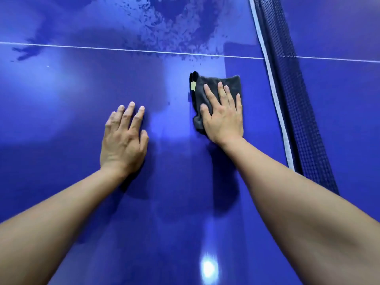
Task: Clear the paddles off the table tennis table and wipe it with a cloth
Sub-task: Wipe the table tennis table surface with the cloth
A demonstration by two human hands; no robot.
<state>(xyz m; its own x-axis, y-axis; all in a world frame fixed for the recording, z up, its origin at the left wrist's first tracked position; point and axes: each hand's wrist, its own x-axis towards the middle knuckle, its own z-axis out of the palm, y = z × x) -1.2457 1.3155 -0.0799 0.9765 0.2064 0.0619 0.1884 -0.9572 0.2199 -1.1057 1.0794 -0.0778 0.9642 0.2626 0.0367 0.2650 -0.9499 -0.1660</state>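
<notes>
Your left hand (123, 138) lies flat, fingers straight, on the blue surface (61, 99). Your right hand (223, 114) presses flat on a folded dark grey cloth (198, 93) with a pale tag, perhaps damp, near the net (296, 103).

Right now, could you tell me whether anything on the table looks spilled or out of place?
Yes: a dark, speckled, wet-looking patch spreads across the table beyond the white line, ahead of the cloth. It breaks the even sheen.
</notes>
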